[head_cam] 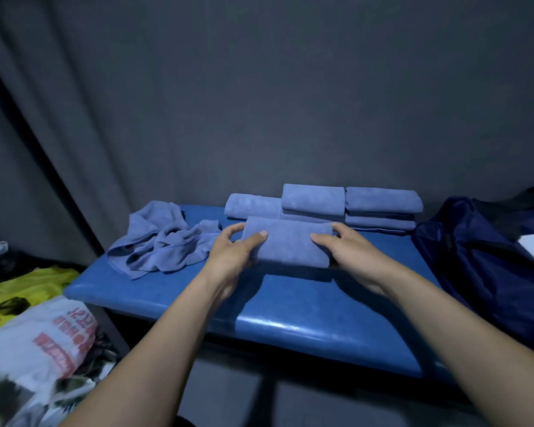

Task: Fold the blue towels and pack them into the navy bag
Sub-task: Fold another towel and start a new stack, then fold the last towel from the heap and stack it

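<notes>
Hands grip a soft folded towel [287, 245] by its ends, left hand [232, 252] and right hand [349, 251] thumbs on top (plush rectangle), above the glossy bench [290, 315].

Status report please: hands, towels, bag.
Left hand and right hand each grip an end of folded towel. Crumpled towels left unfolded. Navy bag at right. Nothing in the way.

Both bare arms reaching forward, left hand [233, 252] and right hand [349, 251] each in a thumb-on-top grip
</notes>
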